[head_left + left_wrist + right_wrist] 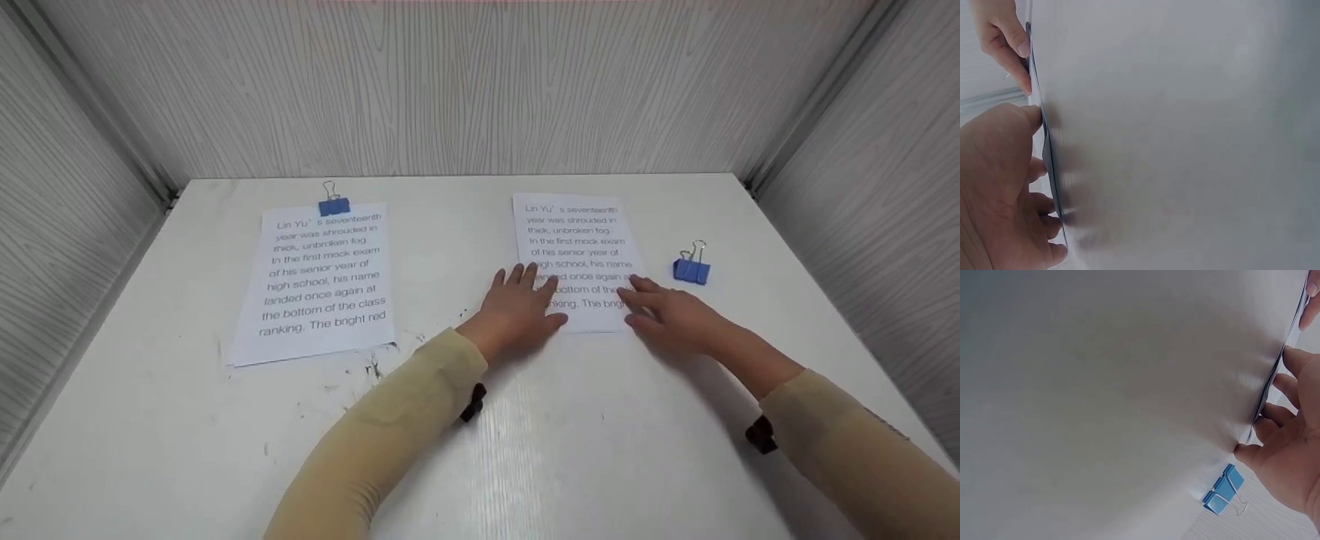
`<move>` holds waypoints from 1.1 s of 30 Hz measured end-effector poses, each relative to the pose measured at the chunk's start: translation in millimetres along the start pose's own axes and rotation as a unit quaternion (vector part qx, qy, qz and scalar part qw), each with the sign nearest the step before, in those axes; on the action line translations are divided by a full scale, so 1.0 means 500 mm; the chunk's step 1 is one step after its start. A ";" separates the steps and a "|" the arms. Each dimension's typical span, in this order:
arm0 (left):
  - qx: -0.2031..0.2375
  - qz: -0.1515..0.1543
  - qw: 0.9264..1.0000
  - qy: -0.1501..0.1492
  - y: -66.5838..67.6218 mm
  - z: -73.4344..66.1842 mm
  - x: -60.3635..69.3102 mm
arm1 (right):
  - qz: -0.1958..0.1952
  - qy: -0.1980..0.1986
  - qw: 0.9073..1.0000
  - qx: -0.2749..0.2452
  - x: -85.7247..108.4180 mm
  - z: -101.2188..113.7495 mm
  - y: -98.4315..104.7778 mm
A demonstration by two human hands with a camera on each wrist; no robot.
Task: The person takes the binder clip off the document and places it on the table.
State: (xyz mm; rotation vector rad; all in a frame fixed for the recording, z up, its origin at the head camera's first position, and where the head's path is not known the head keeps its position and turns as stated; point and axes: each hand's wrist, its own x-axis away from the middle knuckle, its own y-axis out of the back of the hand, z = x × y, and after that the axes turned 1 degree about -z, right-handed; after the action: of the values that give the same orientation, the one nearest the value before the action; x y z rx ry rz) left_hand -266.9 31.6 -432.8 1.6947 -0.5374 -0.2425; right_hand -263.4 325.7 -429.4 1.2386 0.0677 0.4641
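A stack of printed paper sheets (574,231) lies flat on the table, right of centre in the head view. My left hand (519,309) rests on its lower left edge, fingers spread and fairly straight. At the lower right edge, my right hand (675,316) touches the sheets with its fingertips and thumb. Both wrist views show the fingertips against the thin side of the stack, whose layers look slightly uneven. A blue binder clip (691,270) with wire handles lies right of the stack, beyond the right hand; it also appears in the right wrist view (1224,490).
Another stack of printed sheets (322,277) lies on the left, with a blue binder clip (334,206) at its top edge. Dark marks dot the white table (540,450). Wood-grain panels (465,90) stand at the back and both sides.
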 end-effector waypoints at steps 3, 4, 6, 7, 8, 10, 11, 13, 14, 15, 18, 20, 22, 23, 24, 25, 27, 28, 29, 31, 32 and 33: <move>-0.010 -0.003 1.000 0.003 0.008 0.013 0.013 | -0.012 0.005 1.000 -0.009 -0.002 0.002 -0.005; -0.015 -0.005 1.000 0.004 0.012 0.018 0.019 | -0.020 0.006 1.000 -0.013 -0.003 0.003 -0.005; -0.029 -0.013 1.000 0.003 0.023 0.031 0.034 | -0.044 0.010 0.999 -0.022 -0.002 0.009 -0.004; -0.035 -0.017 0.999 0.004 0.029 0.039 0.044 | -0.057 0.012 0.998 -0.024 -0.002 0.013 -0.002; -0.041 -0.020 0.999 0.005 0.036 0.048 0.055 | -0.070 0.017 0.997 -0.026 -0.002 0.019 0.000; -0.047 -0.029 0.998 0.003 0.048 0.071 0.082 | -0.089 0.021 0.995 -0.028 -0.001 0.036 0.003; -0.047 -0.034 0.998 0.002 0.053 0.084 0.097 | -0.096 0.024 0.995 -0.026 -0.001 0.047 0.005; -0.045 -0.042 0.998 0.005 0.064 0.113 0.129 | -0.104 0.032 0.994 -0.021 -0.005 0.075 0.005; -0.042 -0.048 0.998 0.006 0.068 0.129 0.144 | -0.103 0.034 0.994 -0.019 -0.007 0.092 0.005; -0.038 -0.055 0.998 0.008 0.072 0.146 0.160 | -0.103 0.038 0.994 -0.016 -0.012 0.110 0.004; -0.024 -0.073 0.997 0.020 0.083 0.197 0.208 | -0.101 0.057 0.993 -0.009 -0.026 0.172 -0.003; -0.017 -0.084 0.996 0.031 0.089 0.232 0.238 | -0.097 0.072 0.993 -0.004 -0.038 0.211 -0.010; -0.015 -0.091 0.995 0.045 0.093 0.266 0.268 | -0.097 0.091 0.991 -0.002 -0.050 0.250 -0.018; -0.015 -0.093 0.994 0.053 0.093 0.284 0.282 | -0.099 0.102 0.990 0.000 -0.057 0.268 -0.022; -0.015 -0.095 0.993 0.060 0.093 0.300 0.296 | -0.099 0.111 0.989 0.002 -0.064 0.284 -0.027; -0.016 -0.096 0.993 0.067 0.093 0.316 0.309 | -0.098 0.119 0.988 0.004 -0.071 0.301 -0.032; -0.021 -0.095 0.992 0.079 0.090 0.345 0.334 | -0.096 0.134 0.986 0.008 -0.084 0.331 -0.042; -0.023 -0.094 0.992 0.084 0.088 0.359 0.346 | -0.094 0.141 0.985 0.011 -0.090 0.345 -0.046; -0.024 -0.093 0.991 0.089 0.087 0.372 0.357 | -0.091 0.148 0.985 0.014 -0.097 0.359 -0.051; -0.025 -0.095 0.990 0.096 0.082 0.397 0.378 | -0.083 0.159 0.983 0.021 -0.109 0.385 -0.060; -0.025 -0.096 0.990 0.100 0.080 0.409 0.388 | -0.078 0.164 0.983 0.024 -0.115 0.398 -0.064; -0.023 -0.096 0.990 0.104 0.078 0.421 0.397 | -0.072 0.168 0.983 0.026 -0.120 0.412 -0.067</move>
State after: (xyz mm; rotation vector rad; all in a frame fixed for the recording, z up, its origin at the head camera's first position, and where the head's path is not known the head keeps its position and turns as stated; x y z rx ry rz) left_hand -197.1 -251.0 -410.1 1.7047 -0.2118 -0.2111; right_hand -246.4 110.7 -402.8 1.1873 0.4569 0.5438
